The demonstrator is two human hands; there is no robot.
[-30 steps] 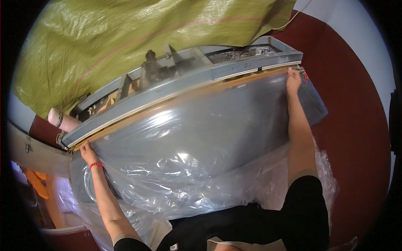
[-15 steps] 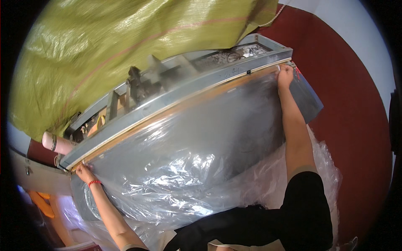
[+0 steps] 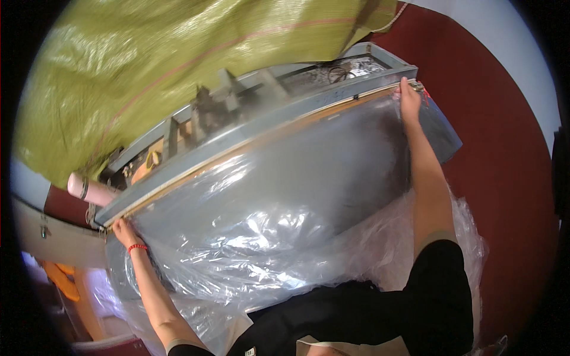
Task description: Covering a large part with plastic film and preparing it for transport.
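Note:
A large clear plastic sheet [image 3: 261,219] lies stretched over a grey table, its far edge along the long grey sealing bar [image 3: 249,142] of a machine. My left hand [image 3: 123,228], with a red bracelet at the wrist, pinches the sheet's left corner at the bar's left end. My right hand [image 3: 408,98] holds the sheet's right corner down at the bar's right end. Both arms are spread wide, with the sheet taut between them. The near part of the sheet bunches in crinkles against my dark clothing.
A yellow-green woven sack [image 3: 178,65] covers the machine from behind. A pink cylinder [image 3: 89,190] sticks out at the machine's left end. The floor [image 3: 499,154] to the right is dark red. Something orange [image 3: 59,279] sits at the lower left.
The view has shifted, and both hands have stayed at the sheet's corners along the bar. The sheet looks pulled flatter against the bar than one second ago.

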